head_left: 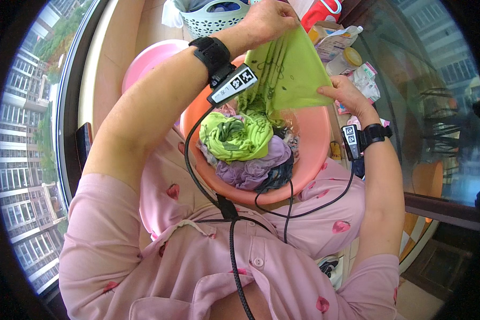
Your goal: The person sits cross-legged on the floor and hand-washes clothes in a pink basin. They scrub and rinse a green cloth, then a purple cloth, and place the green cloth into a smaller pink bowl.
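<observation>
A wet-looking lime green garment with dark markings (303,69) is stretched up between my two hands. My left hand (266,22), raised at the far side, is closed on its upper edge. Lower and to the right, my right hand (352,96) pinches a side edge between thumb and fingers. The garment's other end lies bunched in an orange basin (316,152) between my legs. Beneath that bundle are crumpled lilac cloth (250,169) and dark blue cloth (278,177). My left fingertips are partly hidden by the hand itself.
Behind the basin stand a pink basin (144,61) and a pale perforated laundry basket (213,24) with clothes inside. At the far right are a yellow-lidded jar (346,60) and several packages. Black cables (234,256) hang from my wrist devices. Window glass flanks both sides.
</observation>
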Tool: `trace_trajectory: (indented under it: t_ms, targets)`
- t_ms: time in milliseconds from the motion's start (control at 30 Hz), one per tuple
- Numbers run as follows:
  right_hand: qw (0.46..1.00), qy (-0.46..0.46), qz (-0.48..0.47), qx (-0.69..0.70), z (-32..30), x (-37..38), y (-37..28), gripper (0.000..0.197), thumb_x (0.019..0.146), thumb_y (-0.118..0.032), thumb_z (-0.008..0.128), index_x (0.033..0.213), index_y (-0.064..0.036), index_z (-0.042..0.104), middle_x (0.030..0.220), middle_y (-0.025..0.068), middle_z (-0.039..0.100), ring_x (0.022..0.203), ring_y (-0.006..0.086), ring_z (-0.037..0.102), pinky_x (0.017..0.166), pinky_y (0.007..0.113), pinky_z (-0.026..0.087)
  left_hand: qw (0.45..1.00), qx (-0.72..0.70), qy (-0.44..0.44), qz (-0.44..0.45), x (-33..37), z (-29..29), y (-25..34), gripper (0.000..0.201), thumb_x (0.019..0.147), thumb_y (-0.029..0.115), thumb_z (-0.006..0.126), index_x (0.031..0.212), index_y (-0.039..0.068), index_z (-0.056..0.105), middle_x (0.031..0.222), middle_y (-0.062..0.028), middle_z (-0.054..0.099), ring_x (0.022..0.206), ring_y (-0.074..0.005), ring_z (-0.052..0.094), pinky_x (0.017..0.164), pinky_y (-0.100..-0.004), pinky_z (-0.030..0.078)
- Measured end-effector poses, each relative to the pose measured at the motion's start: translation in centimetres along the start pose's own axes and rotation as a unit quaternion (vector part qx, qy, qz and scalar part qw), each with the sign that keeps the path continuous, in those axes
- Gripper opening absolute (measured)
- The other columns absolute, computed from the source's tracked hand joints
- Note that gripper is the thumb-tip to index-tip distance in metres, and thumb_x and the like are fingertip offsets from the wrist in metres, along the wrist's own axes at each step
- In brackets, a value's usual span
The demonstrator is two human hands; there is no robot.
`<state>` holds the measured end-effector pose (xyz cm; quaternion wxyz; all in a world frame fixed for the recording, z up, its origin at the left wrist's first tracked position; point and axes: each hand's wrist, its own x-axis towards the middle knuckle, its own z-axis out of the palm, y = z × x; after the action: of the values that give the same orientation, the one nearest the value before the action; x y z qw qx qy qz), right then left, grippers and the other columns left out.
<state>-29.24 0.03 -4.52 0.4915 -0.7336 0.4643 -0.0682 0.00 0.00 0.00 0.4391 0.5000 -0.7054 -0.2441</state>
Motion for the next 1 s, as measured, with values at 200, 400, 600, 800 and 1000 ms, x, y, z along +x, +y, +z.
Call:
trace_trajectory:
  t_ms: [200,400,600,800,1000]
  targets:
    - [0.997,0.077,-0.026,0.017,0.0,-0.1,-0.2,0.024,0.091,-0.02,0.066,0.104,0.0,0.071,0.089,0.0,0.07,0.079,0.0073,0.061,0.069,0.025,0.049,0.998,0.036,-0.041,-0.039,0.2,-1.3,-0.8,0.017,0.084,0.017,0.068,0.096,0.005,0.072,0.086,-0.0108,0.073,0.082,-0.0181,0.069,0.076,-0.0323,0.055]
    - [0.982,0.108,-0.06,0.146,-1.2,-0.9,-0.7,0.015,0.091,-0.016,0.068,0.101,-0.0038,0.067,0.09,-0.0005,0.067,0.078,0.008,0.062,0.068,0.025,0.052,0.995,0.09,-0.021,-0.044,0.3,-2.2,-2.4,0.027,0.088,0.027,0.068,0.101,0.005,0.073,0.089,-0.0117,0.072,0.083,-0.0215,0.069,0.078,-0.0347,0.054]
    - [0.952,0.096,-0.11,0.268,-1.6,-1.2,-0.9,0.014,0.094,-0.016,0.064,0.104,-0.0054,0.063,0.094,0.0001,0.065,0.083,0.0097,0.063,0.074,0.027,0.054,0.995,0.1,0.003,-0.028,0.5,-2.3,-4.7,0.027,0.08,0.029,0.068,0.091,0.004,0.072,0.081,-0.019,0.069,0.078,-0.0329,0.069,0.073,-0.0407,0.054]
    - [0.944,0.137,-0.112,0.279,-2.1,-1.7,-2.4,0.013,0.095,-0.015,0.06,0.104,-0.0057,0.062,0.095,0.0004,0.064,0.086,0.0104,0.063,0.076,0.028,0.054,0.991,0.12,-0.018,-0.064,0.3,-2.5,-3.7,0.022,0.084,0.024,0.07,0.092,0.003,0.072,0.083,-0.015,0.07,0.077,-0.022,0.068,0.073,-0.0372,0.053]
    - [0.932,0.126,-0.121,0.317,-2.1,-2.4,-3.2,0.016,0.096,-0.012,0.058,0.107,-0.0017,0.063,0.098,0.0038,0.066,0.087,0.013,0.066,0.076,0.03,0.055,0.992,0.085,-0.018,-0.088,0.0,-2.4,-3.3,0.022,0.083,0.021,0.069,0.092,0.001,0.072,0.082,-0.0145,0.071,0.079,-0.0244,0.068,0.074,-0.0369,0.053]
